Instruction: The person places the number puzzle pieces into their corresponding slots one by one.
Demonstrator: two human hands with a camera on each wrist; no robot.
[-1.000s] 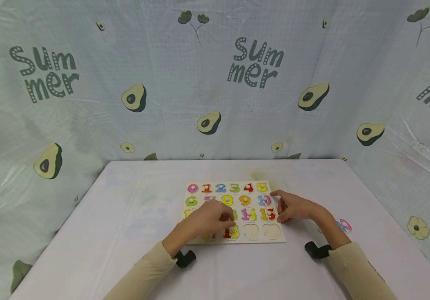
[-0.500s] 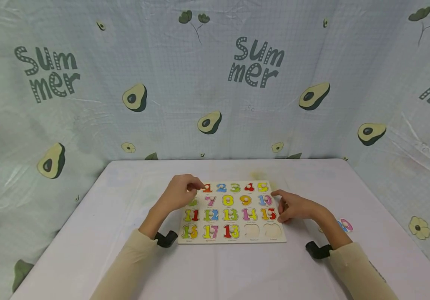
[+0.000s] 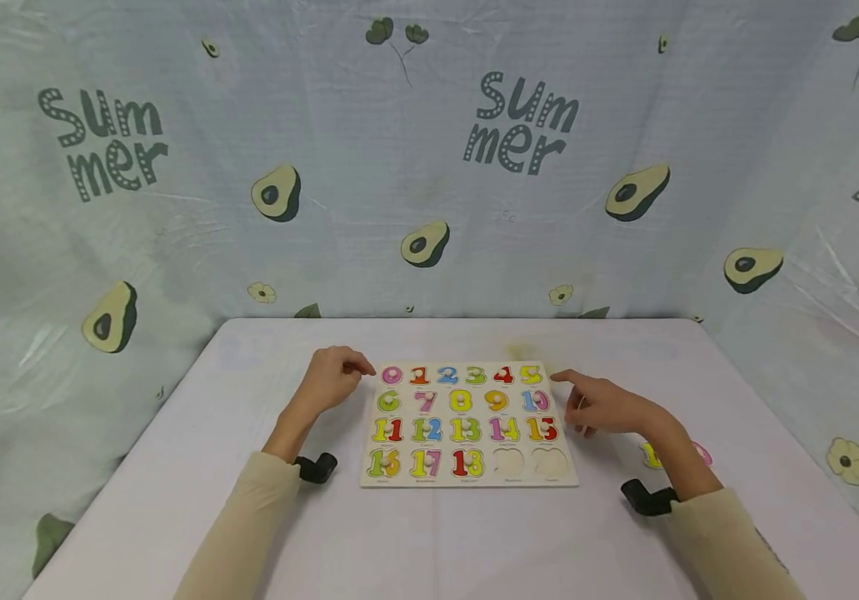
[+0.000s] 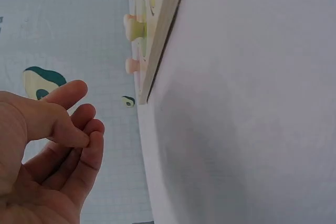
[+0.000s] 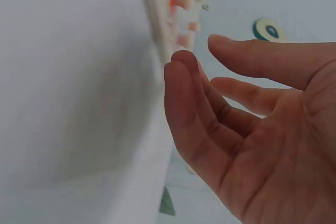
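Note:
A wooden number puzzle board (image 3: 440, 482) lies flat on the table in the head view, with knobbed number pieces in rows. Two recesses at its lower right hold no piece. My left hand (image 3: 330, 379) is just off the board's upper left corner, fingers loosely bent and holding nothing. In the left wrist view, that hand (image 4: 58, 150) is apart from the board's edge (image 4: 163, 40). Beside the right edge hovers my right hand (image 3: 609, 406), its fingers relaxed. Nothing lies between the thumb and fingers of this hand (image 5: 247, 124) in the right wrist view.
A yellow number piece (image 3: 651, 455) and a pink-edged piece (image 3: 702, 452) lie on the table by my right forearm, which partly hides them. The pale table (image 3: 429, 542) meets a hanging avocado-print sheet (image 3: 339, 125) at the back and sides.
My left hand has moved from over the board's lower middle, past the upper left pieces, to outside that corner. The right hand has drawn slightly off the right edge.

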